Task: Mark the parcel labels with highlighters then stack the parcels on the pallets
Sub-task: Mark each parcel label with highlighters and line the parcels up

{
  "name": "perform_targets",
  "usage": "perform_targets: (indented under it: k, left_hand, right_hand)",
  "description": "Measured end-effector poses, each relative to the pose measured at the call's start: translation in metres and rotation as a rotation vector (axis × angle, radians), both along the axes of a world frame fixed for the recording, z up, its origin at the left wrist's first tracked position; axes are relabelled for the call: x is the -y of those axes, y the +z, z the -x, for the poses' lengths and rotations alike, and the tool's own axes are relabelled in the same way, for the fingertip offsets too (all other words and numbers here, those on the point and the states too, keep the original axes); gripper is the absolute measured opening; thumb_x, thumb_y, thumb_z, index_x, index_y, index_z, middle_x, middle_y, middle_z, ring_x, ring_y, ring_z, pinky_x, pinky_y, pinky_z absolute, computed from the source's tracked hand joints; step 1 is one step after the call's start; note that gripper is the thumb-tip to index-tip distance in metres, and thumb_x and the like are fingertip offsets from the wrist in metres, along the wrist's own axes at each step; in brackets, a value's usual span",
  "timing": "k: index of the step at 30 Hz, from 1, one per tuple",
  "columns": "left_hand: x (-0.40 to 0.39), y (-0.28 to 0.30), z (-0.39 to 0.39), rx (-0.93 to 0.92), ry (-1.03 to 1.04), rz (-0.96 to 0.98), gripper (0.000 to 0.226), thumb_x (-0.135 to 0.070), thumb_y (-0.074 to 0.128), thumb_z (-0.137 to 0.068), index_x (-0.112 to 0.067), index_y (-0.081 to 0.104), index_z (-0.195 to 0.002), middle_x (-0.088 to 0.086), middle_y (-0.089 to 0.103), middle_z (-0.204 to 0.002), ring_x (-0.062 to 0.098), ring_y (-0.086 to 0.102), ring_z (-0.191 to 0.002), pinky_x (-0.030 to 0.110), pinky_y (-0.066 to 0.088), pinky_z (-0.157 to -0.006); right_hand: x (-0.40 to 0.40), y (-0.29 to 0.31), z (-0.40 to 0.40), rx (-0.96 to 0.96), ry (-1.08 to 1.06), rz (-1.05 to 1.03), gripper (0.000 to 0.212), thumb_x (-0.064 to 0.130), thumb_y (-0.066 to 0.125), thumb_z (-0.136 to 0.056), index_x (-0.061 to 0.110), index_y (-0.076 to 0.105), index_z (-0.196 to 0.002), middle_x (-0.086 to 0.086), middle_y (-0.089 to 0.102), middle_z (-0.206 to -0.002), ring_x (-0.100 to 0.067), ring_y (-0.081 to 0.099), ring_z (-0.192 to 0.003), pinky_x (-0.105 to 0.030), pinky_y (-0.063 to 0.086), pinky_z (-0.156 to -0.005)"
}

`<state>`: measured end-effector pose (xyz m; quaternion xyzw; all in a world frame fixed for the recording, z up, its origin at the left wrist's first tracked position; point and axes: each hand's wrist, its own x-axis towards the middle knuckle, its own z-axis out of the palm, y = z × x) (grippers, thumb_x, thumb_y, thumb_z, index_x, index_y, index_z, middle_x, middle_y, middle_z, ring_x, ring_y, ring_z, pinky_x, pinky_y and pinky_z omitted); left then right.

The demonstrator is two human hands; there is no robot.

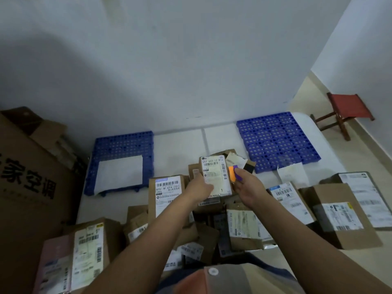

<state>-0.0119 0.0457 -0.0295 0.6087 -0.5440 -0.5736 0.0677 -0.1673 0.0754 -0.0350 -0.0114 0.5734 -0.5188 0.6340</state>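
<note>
A: We note the left hand gripping the lower left edge of a small parcel, fingers curled round it, label facing up. We place it raised above the heap of parcels at the middle of the floor.

B: Agreed. We record the right hand just beside the parcel's right edge, its fingers holding two highlighters, an orange highlighter and a purple highlighter, side by side. The orange one sits against the label's right margin; we cannot tell whether a tip touches the paper.

A: Pallets?

B: We count two. The left blue pallet lies against the far wall, carrying one white flat parcel on its near half. The right blue pallet lies by the same wall, well apart from the first.

A: We also log a large printed carton at the floor's left edge, and a red folding stool near the far right corner.

B: More labelled boxes rest along the right side.
</note>
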Motion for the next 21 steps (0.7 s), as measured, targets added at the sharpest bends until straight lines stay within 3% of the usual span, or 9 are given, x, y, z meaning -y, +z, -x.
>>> perform_targets:
  k: [3,5,8,13,17,21]
  left_hand:
    - [0.002,-0.001,-0.001,0.103,-0.041,0.083,0.05,-0.011,0.055,-0.095,-0.015,0.042,-0.143,0.005,0.059,-0.137,0.024,0.059,-0.122,0.038,0.053,-0.097]
    - [0.005,0.0,-0.003,0.182,-0.054,0.175,0.052,-0.01,0.053,-0.094,-0.012,0.036,-0.143,0.006,0.057,-0.135,0.025,0.059,-0.118,0.033,0.054,-0.088]
    - [0.009,0.007,-0.007,0.221,-0.057,0.368,0.045,-0.006,0.052,-0.094,-0.016,0.041,-0.136,0.008,0.052,-0.135,0.025,0.057,-0.118,0.04,0.054,-0.094]
    - [0.013,0.022,-0.012,0.127,-0.128,0.692,0.041,-0.008,0.051,-0.098,-0.017,0.05,-0.138,0.001,0.051,-0.135,0.014,0.056,-0.112,0.034,0.05,-0.097]
    - [0.011,0.023,0.006,0.052,-0.232,0.7,0.024,-0.014,0.059,-0.097,-0.02,0.062,-0.119,-0.004,0.058,-0.117,0.009,0.059,-0.09,0.031,0.051,-0.088]
    - [0.005,0.018,0.028,-0.024,-0.296,0.652,0.018,-0.023,0.065,-0.094,-0.023,0.064,-0.112,-0.007,0.053,-0.112,0.004,0.059,-0.09,0.025,0.052,-0.085]
  right_hand:
    - [0.003,-0.002,0.0,-0.009,0.014,-0.015,0.03,0.014,0.056,-0.099,0.004,0.057,-0.127,-0.012,0.072,-0.101,-0.02,0.073,-0.08,-0.028,0.056,-0.056]
    - [0.005,-0.004,0.001,-0.005,0.039,-0.018,0.029,0.015,0.057,-0.098,0.003,0.058,-0.125,-0.015,0.072,-0.105,-0.024,0.073,-0.086,-0.033,0.058,-0.064]
    - [0.006,-0.005,0.006,-0.018,0.083,-0.037,0.03,0.017,0.061,-0.096,0.006,0.061,-0.124,-0.016,0.072,-0.11,-0.026,0.072,-0.096,-0.034,0.057,-0.071]
    - [0.006,0.0,0.015,-0.1,0.086,-0.033,0.013,0.014,0.063,-0.094,0.01,0.068,-0.105,-0.009,0.073,-0.098,-0.016,0.068,-0.084,-0.024,0.053,-0.063]
    - [0.006,0.006,0.021,-0.155,0.106,-0.005,0.005,0.016,0.066,-0.092,0.014,0.071,-0.092,-0.007,0.071,-0.093,-0.016,0.064,-0.084,-0.023,0.052,-0.063]
    - [0.004,0.008,0.022,-0.135,0.129,0.059,0.008,0.016,0.067,-0.092,0.013,0.073,-0.088,-0.008,0.072,-0.089,-0.018,0.065,-0.084,-0.026,0.053,-0.07]
